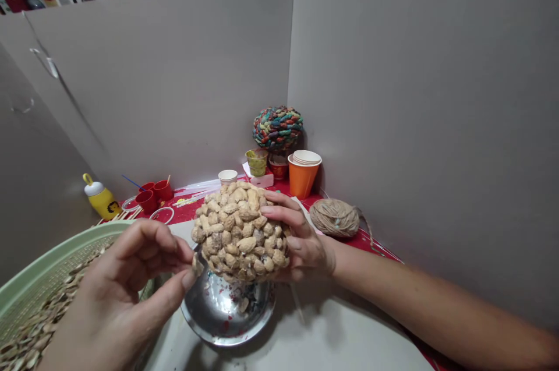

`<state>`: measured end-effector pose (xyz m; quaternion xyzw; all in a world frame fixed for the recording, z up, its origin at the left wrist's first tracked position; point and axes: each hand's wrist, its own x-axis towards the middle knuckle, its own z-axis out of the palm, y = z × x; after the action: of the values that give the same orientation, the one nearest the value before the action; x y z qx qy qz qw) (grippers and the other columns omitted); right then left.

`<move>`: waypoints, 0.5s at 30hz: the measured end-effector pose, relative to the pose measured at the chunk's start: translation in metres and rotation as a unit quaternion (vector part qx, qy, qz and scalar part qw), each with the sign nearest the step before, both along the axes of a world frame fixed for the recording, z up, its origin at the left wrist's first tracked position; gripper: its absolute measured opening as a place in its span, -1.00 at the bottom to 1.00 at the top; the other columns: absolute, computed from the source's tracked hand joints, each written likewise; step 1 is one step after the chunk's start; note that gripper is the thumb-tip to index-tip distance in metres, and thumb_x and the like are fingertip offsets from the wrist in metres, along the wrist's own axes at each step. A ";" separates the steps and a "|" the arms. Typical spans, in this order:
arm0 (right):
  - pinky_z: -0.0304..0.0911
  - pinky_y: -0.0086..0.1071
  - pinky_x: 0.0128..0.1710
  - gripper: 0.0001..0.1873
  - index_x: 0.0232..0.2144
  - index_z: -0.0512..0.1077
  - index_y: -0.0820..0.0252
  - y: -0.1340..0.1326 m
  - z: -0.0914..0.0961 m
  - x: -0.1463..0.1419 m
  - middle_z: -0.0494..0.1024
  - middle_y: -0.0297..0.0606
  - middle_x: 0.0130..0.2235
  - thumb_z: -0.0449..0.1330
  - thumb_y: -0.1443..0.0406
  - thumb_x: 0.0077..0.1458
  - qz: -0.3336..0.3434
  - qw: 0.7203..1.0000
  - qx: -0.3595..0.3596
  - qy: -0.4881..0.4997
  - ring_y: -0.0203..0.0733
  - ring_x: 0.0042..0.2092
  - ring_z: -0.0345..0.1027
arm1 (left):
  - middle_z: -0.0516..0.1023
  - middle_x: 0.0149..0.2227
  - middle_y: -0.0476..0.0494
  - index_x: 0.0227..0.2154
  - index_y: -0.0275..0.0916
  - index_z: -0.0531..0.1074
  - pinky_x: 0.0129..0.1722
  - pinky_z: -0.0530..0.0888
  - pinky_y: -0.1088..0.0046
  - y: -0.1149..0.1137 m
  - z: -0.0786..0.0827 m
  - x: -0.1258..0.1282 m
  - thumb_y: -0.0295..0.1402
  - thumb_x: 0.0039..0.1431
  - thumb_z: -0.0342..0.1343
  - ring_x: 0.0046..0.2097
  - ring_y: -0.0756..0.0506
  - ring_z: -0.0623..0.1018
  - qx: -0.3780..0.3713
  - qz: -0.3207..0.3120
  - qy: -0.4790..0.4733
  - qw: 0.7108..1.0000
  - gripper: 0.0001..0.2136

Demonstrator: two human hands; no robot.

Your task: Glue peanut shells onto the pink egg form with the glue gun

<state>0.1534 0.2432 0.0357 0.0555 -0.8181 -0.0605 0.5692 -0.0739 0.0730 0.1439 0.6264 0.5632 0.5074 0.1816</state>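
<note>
A ball covered with peanut shells (240,231) is held up in the middle of the view. My right hand (301,237) grips it from the right, fingers spread over its side and the thumb side partly hidden. To the left of the ball, my left hand (148,278) pinches a small piece of peanut shell (197,266) between thumb and fingertips, close to the ball's lower left. Under the ball stands a shiny metal bowl (218,324) with a few shell bits and red and green flecks inside.
A green basket (26,269) of shells stands at the left. Behind are a yellow bottle (102,199), red cups (147,201), an orange cup (303,177), a multicoloured ball (278,127) and a twine roll (335,218). Grey panels (174,80) rise behind and to the right.
</note>
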 end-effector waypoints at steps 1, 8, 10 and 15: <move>0.08 0.18 0.21 -0.09 0.27 -0.06 -0.27 0.000 -0.001 0.000 0.18 -0.24 0.25 0.27 -0.02 -0.06 -0.001 1.000 -0.003 0.002 0.15 0.32 -0.04 | 0.56 -0.33 -0.07 -0.33 -0.13 0.38 -0.31 0.60 0.45 0.001 -0.002 0.001 -0.26 0.07 0.29 -0.28 -0.11 0.61 -0.027 -0.032 -0.009 0.999 -0.80; -0.01 0.23 0.26 -0.01 0.34 -0.13 -0.22 -0.003 0.003 0.000 0.09 -0.24 0.30 0.29 0.06 -0.04 0.028 0.999 -0.028 -0.015 0.20 0.31 -0.04 | 0.50 -0.33 -0.02 -0.33 -0.14 0.37 -0.26 0.54 0.52 0.009 -0.010 0.007 -0.35 0.16 0.21 -0.27 -0.02 0.56 -0.066 -0.078 -0.048 0.994 -0.89; -0.02 0.24 0.25 -0.03 0.32 -0.11 -0.26 -0.004 0.003 -0.001 0.11 -0.24 0.29 0.29 0.06 -0.04 0.028 0.999 -0.041 -0.018 0.20 0.31 -0.02 | 0.50 -0.34 -0.02 -0.35 -0.15 0.39 -0.26 0.54 0.50 0.010 -0.010 0.010 -0.38 0.14 0.22 -0.28 -0.03 0.56 -0.064 -0.075 -0.049 0.994 -0.91; -0.09 0.23 0.28 -0.02 0.33 -0.11 -0.15 -0.007 0.003 -0.002 0.10 -0.18 0.28 0.29 0.08 -0.03 0.030 0.998 -0.039 -0.028 0.19 0.30 -0.04 | 0.52 -0.37 -0.01 -0.36 -0.15 0.42 -0.32 0.50 0.48 0.010 -0.012 0.016 -0.38 0.14 0.18 -0.31 -0.04 0.55 -0.089 -0.059 -0.038 0.994 -0.96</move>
<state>0.1514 0.2365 0.0384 0.0593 -0.8336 -0.0096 0.5491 -0.0581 0.0826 0.1318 0.6199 0.5612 0.4670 0.2875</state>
